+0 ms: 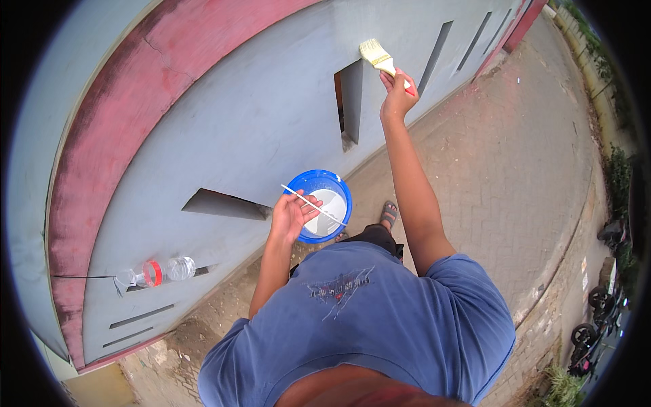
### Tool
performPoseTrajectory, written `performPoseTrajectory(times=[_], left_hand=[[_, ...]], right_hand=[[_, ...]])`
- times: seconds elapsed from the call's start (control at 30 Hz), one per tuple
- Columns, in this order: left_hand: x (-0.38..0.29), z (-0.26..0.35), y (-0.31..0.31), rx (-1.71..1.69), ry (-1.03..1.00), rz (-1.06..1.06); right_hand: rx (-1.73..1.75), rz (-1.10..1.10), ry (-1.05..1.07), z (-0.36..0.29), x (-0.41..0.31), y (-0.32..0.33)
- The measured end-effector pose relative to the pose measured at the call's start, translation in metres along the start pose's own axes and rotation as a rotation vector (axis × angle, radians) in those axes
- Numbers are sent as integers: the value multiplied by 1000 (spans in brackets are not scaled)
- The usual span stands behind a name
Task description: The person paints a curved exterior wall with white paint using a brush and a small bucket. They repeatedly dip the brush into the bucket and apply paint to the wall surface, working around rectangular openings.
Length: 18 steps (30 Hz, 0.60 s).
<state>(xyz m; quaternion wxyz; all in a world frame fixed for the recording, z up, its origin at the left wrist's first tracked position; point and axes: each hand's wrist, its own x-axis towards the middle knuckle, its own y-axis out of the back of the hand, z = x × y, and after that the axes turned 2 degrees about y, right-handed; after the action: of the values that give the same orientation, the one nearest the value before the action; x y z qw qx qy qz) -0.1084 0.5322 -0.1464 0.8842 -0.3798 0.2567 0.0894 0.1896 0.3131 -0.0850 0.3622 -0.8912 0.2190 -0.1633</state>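
A paintbrush (382, 62) with pale bristles and a red-tipped handle is gripped in my right hand (399, 94). Its bristles are against or very close to the grey-blue wall (244, 122), above and right of a narrow slot opening. In my left hand (294, 216) is the white handle (313, 204) of a blue bucket (347, 191), which hangs low beside the wall. White liquid paint (330, 208) covers the bucket's bottom, and splashes mark its inner side. Around the brush the wall looks paler than further left.
Slot openings (351, 107) run along the wall beneath a pink-red band (122, 107). A clear plastic bottle with a red band (152, 273) hangs by a cord at the left. Paving (488, 168) lies underfoot; motorcycles (585, 333) stand far right.
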Motion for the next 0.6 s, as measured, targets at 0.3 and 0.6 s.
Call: performPoseTrajectory(times=[0.3,0.6], left_hand=[[0,0,-6,9,15,15],[5,0,-11,37,57,85]], right_hand=[[-200,106,-95,6,4,25],[171,-105,72,-45,45,-39]])
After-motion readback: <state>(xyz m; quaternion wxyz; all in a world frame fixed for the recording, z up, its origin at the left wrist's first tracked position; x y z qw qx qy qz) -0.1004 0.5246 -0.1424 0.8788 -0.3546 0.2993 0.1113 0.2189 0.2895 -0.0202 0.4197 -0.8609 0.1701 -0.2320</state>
